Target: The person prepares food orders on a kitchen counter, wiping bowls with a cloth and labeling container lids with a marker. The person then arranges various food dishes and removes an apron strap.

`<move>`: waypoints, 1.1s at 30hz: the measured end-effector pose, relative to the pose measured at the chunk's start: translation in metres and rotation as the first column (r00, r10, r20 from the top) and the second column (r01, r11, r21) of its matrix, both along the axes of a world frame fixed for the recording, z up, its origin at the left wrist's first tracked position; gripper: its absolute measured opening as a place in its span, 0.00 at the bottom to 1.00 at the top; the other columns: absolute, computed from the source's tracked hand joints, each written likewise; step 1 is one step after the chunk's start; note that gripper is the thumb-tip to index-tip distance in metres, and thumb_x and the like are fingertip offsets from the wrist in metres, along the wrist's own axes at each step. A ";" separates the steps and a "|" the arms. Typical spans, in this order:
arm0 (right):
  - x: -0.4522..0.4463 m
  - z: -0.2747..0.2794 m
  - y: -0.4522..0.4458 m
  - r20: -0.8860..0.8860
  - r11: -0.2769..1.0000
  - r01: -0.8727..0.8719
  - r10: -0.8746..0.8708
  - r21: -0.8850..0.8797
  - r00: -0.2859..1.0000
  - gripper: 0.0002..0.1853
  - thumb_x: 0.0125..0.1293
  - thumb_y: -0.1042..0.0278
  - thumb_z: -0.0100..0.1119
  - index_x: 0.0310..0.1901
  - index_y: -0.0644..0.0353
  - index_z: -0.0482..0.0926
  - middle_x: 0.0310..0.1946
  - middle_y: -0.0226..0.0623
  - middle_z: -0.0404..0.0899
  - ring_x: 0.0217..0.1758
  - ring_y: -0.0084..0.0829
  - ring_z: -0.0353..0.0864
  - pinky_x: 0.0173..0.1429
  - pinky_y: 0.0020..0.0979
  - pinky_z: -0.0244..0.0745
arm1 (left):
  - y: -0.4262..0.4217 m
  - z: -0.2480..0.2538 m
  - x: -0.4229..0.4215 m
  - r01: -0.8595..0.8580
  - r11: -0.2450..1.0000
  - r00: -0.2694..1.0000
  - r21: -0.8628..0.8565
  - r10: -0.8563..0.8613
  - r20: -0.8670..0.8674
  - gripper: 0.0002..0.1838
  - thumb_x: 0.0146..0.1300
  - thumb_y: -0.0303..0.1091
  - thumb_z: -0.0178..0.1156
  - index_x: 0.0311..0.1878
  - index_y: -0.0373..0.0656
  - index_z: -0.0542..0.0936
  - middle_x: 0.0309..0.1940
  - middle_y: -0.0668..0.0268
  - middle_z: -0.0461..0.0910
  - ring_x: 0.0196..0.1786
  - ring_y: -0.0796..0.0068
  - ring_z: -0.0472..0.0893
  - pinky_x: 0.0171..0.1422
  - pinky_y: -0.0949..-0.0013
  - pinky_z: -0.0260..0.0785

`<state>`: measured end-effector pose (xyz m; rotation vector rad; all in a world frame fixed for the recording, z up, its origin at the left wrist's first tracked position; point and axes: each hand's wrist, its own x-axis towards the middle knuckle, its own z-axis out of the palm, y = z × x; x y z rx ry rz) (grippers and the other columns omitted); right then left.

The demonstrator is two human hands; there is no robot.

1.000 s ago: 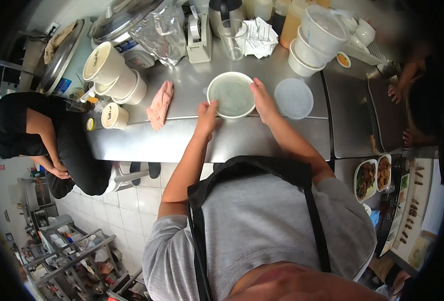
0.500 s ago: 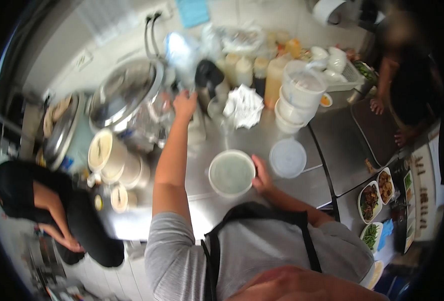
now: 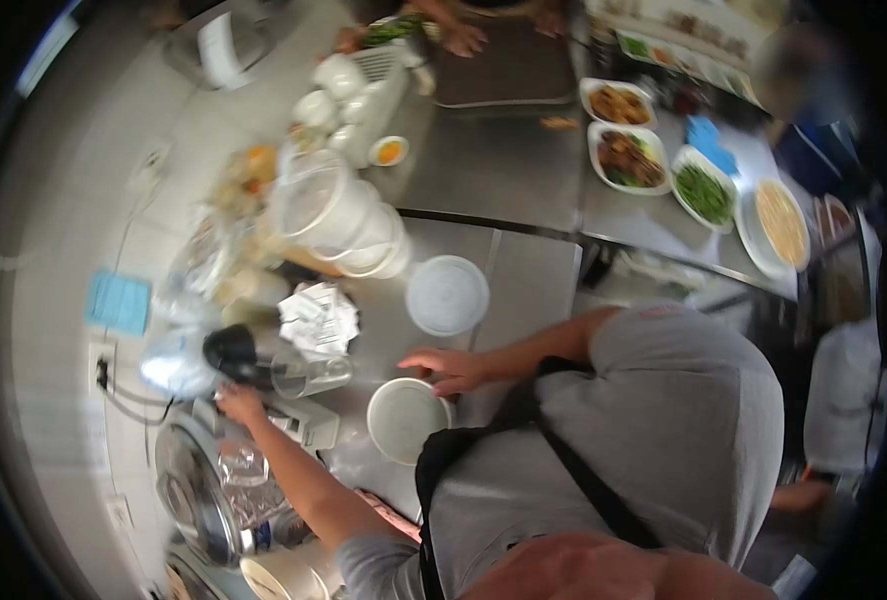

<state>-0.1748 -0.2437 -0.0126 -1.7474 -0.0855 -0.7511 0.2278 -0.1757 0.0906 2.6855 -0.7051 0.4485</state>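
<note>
My left hand (image 3: 240, 401) is stretched out to the back of the counter, beside a black-topped container (image 3: 231, 352) and behind a pale boxy device (image 3: 310, 424). Its fingertips are blurred, so any hold is hidden from me. Fingers extended and apart, my right hand (image 3: 450, 369) hovers at the rim of a round whitish tub (image 3: 408, 421). The tub stands upright on the steel counter, its inside pale. A translucent round lid (image 3: 447, 295) lies flat beyond that hand. Between my hands are a clear cup (image 3: 313, 376) and crumpled white paper slips (image 3: 320, 320).
Stacked white buckets (image 3: 335, 215) rise behind the lid. Dishes of food, including green vegetables (image 3: 703, 192) and braised pieces (image 3: 630, 159), sit on the far right. Another person's hands (image 3: 463, 40) rest near a brown tray (image 3: 503, 65). A large metal lid (image 3: 198, 495) is at lower left.
My view has swung round to the right. My right hand has let go of the tub's side and spreads its fingers by the rim. My left arm stays stretched out toward the back.
</note>
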 end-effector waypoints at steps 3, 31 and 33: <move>-0.002 -0.002 0.001 -0.074 0.999 0.030 -0.028 0.032 0.997 0.33 0.58 0.50 0.48 0.59 0.63 0.53 0.46 0.43 0.60 0.43 0.31 0.67 0.47 0.31 0.63 | 0.003 0.020 -0.061 0.106 0.988 0.940 -0.111 -0.063 0.334 0.21 0.58 0.41 0.44 0.53 0.43 0.68 0.47 0.51 0.67 0.46 0.51 0.66 0.47 0.53 0.59; 0.009 0.147 -0.021 -0.146 0.893 -0.039 0.116 0.448 0.983 0.08 0.55 0.64 0.54 0.27 0.59 0.69 0.18 0.27 0.70 0.19 0.16 0.66 0.22 0.19 0.61 | 0.122 0.040 -0.375 -0.087 0.686 0.073 -0.723 -0.719 -0.691 0.12 0.60 0.39 0.47 0.30 0.40 0.65 0.16 0.72 0.62 0.19 0.83 0.63 0.23 0.79 0.56; 0.023 0.141 -0.021 -0.182 0.711 -0.040 0.233 0.702 0.955 0.08 0.54 0.64 0.55 0.28 0.58 0.69 0.17 0.27 0.70 0.17 0.16 0.66 0.19 0.18 0.60 | 0.137 0.014 -0.364 -0.126 0.785 0.382 -0.607 -0.527 -0.760 0.13 0.60 0.40 0.48 0.31 0.39 0.65 0.16 0.73 0.62 0.19 0.84 0.63 0.22 0.80 0.56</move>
